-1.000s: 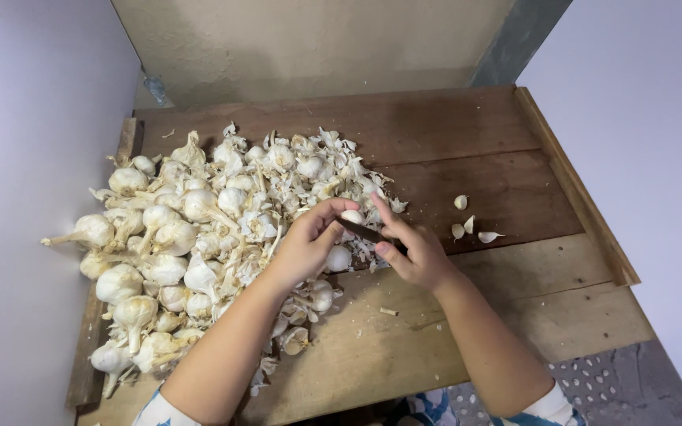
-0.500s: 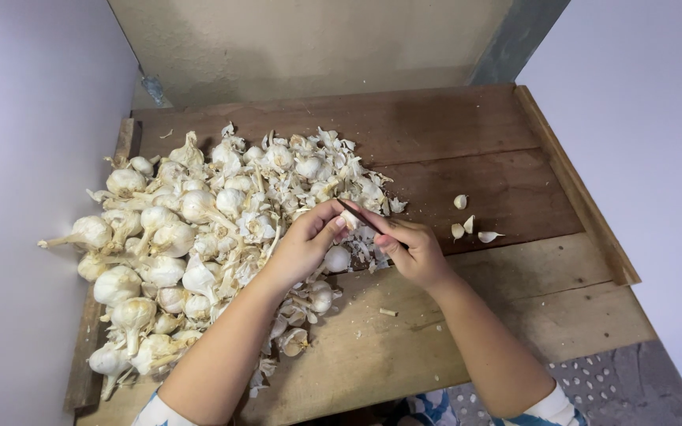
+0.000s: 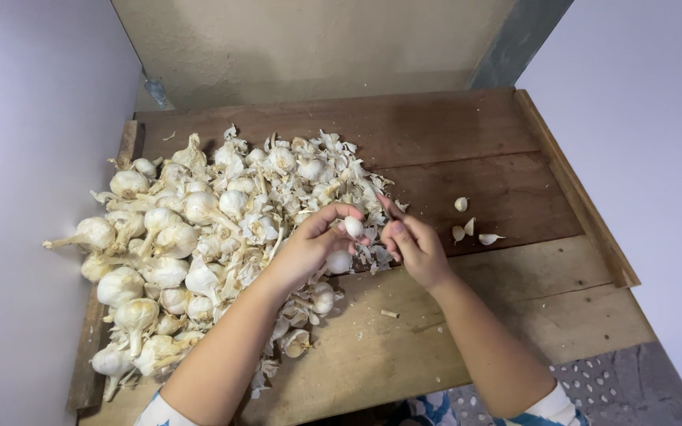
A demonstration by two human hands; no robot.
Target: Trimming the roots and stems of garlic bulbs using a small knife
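My left hand [image 3: 308, 251] pinches a white garlic clove [image 3: 353, 227] at its fingertips, and a second clove [image 3: 339, 261] sits under its palm. My right hand [image 3: 416, 248] is right beside it, fingers curled around a thin dark knife [image 3: 386, 207] whose tip points up next to the clove. Both hands hover at the right edge of a big pile of garlic bulbs and papery skins [image 3: 183, 229].
The pile lies on a rough wooden board [image 3: 530, 292] with a raised rail on its right side [image 3: 578, 197]. Three loose cloves [image 3: 467, 227] lie on the wood right of my hands. Pale walls close in on the left, back and right.
The knife, which lay across between my hands, has swung up so its tip points away. The clove now shows bare at my left fingertips. Both hands stayed in the same spot.
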